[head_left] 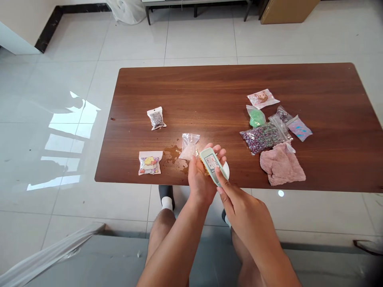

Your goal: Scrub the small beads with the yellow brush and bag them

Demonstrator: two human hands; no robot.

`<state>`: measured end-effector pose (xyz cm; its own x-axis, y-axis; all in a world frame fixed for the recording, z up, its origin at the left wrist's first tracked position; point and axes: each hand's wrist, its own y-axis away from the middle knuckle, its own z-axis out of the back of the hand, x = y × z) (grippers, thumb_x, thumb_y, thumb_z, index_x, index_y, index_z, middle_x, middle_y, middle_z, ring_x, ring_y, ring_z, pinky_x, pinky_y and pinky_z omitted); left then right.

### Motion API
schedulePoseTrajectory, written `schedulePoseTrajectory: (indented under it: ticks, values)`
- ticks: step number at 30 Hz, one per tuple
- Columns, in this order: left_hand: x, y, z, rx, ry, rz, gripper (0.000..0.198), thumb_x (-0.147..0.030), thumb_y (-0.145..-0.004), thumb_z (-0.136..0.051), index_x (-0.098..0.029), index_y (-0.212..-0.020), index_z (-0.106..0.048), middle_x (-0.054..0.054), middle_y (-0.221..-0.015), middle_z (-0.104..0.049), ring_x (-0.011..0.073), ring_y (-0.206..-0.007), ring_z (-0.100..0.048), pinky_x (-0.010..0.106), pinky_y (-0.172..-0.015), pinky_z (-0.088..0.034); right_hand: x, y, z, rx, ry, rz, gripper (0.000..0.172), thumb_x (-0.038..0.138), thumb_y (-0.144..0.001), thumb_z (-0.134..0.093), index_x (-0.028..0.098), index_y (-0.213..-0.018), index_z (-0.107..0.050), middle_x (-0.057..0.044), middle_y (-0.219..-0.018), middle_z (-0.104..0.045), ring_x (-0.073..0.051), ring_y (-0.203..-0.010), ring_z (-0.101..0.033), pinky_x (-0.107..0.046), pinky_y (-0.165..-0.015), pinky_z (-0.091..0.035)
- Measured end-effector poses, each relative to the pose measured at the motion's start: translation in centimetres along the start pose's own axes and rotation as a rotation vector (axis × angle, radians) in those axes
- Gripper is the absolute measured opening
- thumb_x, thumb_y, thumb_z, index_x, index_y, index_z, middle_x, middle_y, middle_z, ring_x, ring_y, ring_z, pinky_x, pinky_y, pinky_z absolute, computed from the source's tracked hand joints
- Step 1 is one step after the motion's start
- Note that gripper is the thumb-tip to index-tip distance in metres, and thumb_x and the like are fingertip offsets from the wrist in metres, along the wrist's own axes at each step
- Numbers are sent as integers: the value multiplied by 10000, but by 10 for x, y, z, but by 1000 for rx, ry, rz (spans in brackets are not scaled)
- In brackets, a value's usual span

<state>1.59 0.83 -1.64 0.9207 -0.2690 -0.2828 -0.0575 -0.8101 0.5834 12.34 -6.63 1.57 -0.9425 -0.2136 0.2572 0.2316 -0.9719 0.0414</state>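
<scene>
Brush (213, 166) is held over bench (191, 95) near edge, pinched at its near end by right hand (245, 205) grip. Left hand (201, 184) grip is half-open, palm up beneath; brush contact there can't be told.

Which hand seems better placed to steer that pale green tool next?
Probably the right hand: it holds the near end of the pale green tool from above, while the left hand lies palm up beneath it.

Sleeveless forearms (179, 239), bare legs (160, 228), white socks (166, 203), dark shoes (165, 192)
</scene>
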Motion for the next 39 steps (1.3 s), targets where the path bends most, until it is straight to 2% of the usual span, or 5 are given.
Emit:
schedulePoseTrajectory:
  ticks: [10,15,21,25,39]
  values:
    - [-8,-2,-1,-14,95,-18,402,-417,-1079,-372,-181,-1025,-693,55,-937,-731,131,-809,-713,237,-772,-566,-7,-3,0,-1,-580,-143,509,364,-1074,-448,284,-1576,-449,-76,-1118,-800,-159,-723,-741,-266,-661,-591]
    - [-17,-4,5,-33,218,41,332,-275,-1080,-437,-193,-785,-565,-83,-514,-318,48,-370,-278,155,-372,-253,-10,2,0,-23,-907,-269,521,421,-1061,-493,266,-1557,-463,-73,-1038,-787,-175,-758,-737,-276,-645,-595]
    - [-15,-2,-1,-164,112,25,288,-161,-1010,-469,-205,-1177,-699,26,-939,-749,114,-815,-725,226,-800,-582,-8,2,-2,84,-796,-144,496,386,-1069,-481,341,-1563,-467,-1,-908,-769,-136,-665,-676,-266,-701,-572]
    - [-8,-1,1,-42,27,-41,298,-279,-1012,-525,-202,-1238,-703,79,-1311,-724,228,-1284,-667,389,-1123,-516,0,-1,-1,122,-640,-208,500,394,-1078,-430,273,-1560,-487,-22,-825,-770,-159,-624,-677,-268,-624,-549]
    - [4,5,5,23,-57,-107,495,-507,-1062,-401,-169,-1267,-699,119,-1371,-701,256,-1312,-658,387,-1158,-482,4,0,4,159,-501,-161,496,353,-1064,-430,253,-1542,-517,-18,-713,-750,-168,-546,-660,-242,-524,-492]
